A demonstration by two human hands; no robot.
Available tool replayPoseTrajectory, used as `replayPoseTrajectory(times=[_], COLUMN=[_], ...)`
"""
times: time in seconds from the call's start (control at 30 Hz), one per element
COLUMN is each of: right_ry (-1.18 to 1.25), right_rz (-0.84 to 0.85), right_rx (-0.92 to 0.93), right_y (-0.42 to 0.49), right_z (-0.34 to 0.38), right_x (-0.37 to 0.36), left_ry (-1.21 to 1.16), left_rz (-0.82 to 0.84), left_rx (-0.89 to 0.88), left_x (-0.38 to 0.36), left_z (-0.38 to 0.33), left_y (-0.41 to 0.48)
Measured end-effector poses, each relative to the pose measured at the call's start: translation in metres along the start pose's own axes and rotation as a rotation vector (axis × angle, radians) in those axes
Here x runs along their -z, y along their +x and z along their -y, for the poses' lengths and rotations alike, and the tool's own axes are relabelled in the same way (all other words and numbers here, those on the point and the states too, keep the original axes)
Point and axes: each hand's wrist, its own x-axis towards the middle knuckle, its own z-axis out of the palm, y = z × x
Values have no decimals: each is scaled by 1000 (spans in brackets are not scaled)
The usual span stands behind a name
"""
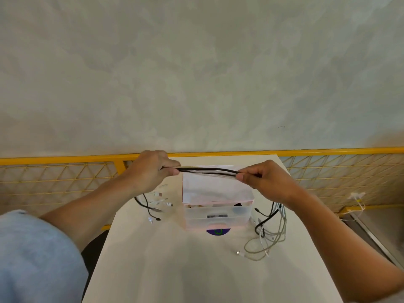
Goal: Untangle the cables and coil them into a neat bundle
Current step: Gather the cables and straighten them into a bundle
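A bunch of black and pale cables is stretched level between my two hands, above a small box. My left hand pinches the bunch at its left end, and black cable ends hang from it down to the table. My right hand pinches the right end. From under that hand, black and grey-white cables drop and lie in loose loops on the white table. A white plug lies at the end of one loop.
A translucent plastic drawer box with a pale lid stands mid-table under the cables. Small connectors lie left of it. A yellow mesh railing runs behind the table, with a grey wall beyond. My blue sleeve fills the lower left.
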Motion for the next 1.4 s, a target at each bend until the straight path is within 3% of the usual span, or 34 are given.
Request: replayPoseTrajectory(times=[0.13,0.27,0.47,0.53,0.7,0.93,1.07,1.2,1.4], right_ry=[-21,-59,-149,-196,-206,-218,-187,-172,-217], right_rz=[17,46,95,194,237,258,273,277,208], right_rx=[18,-20,-41,-80,-107,-57,-24,17,-62], right_y=[-4,-10,-21,-26,-34,-34,-35,-37,-39], right_z=[0,-8,-26,-45,-51,-51,-48,-44,-43], right_x=[-8,-19,-29,-59,-69,-76,-82,-82,-72], left_ry=[-16,75,9,-75,-186,-209,-293,-437,-339], left_rz=[-166,-228,-240,-143,103,471,483,476,391], left_rx=[-70,-160,-80,22,225,240,143,252,239], left_x=[-22,-53,-101,-128,-140,-134,-122,-118,-121], left_z=[12,25,34,46,39,24,-20,-46,-56], left_y=[-7,-23,-60,-96,-119,-107,-80,-62,-56])
